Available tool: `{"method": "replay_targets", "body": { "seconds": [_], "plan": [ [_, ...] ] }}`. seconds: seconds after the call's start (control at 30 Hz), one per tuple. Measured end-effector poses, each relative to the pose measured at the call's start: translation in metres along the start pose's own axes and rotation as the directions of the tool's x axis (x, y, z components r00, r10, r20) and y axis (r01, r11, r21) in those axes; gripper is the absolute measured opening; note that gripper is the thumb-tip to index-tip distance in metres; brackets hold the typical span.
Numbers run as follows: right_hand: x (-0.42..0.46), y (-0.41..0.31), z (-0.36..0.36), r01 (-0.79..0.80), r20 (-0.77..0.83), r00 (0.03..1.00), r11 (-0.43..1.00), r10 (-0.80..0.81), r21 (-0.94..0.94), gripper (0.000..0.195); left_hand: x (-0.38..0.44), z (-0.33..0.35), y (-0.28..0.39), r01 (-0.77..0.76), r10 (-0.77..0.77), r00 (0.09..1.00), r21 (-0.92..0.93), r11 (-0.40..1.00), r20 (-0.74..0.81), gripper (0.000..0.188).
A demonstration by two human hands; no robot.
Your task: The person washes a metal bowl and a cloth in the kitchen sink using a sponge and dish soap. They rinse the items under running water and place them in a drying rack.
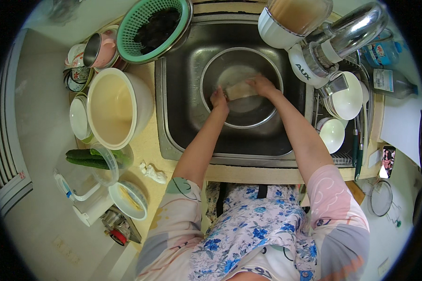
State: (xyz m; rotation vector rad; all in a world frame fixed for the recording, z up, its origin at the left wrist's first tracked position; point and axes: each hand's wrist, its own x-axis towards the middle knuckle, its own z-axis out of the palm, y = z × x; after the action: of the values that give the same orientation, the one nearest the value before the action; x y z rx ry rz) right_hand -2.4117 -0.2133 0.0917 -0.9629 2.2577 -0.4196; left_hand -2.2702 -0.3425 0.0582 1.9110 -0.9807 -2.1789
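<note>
A round stainless-steel basin holding cloudy water sits in the metal sink. Both of my hands are inside its rim. My left hand grips the left end of a pale, flat, beige piece, while my right hand has its fingers on the piece's right end. Motion and water blur this piece, so its exact kind is unclear.
A green colander with dark contents stands back left. Left are a cream bucket, cucumbers and a bowl. An AUX faucet filter overhangs the sink's right side, near a rack with white bowls.
</note>
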Motion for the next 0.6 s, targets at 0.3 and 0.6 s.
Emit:
{"method": "replay_targets", "body": {
  "seconds": [0.3,0.6],
  "plan": [
    [-0.005,-0.044,0.083,-0.062,-0.196,0.965,0.878,0.174,0.474,0.038,-0.021,0.02,-0.001,0.337,-0.303,0.897,-0.051,0.94,0.321,0.047],
    [-0.044,-0.138,0.011,0.067,-0.432,0.901,0.996,-0.034,0.063,0.034,0.017,-0.007,-0.023,0.307,-0.066,0.679,-0.201,0.93,0.732,0.047]
  ]
}}
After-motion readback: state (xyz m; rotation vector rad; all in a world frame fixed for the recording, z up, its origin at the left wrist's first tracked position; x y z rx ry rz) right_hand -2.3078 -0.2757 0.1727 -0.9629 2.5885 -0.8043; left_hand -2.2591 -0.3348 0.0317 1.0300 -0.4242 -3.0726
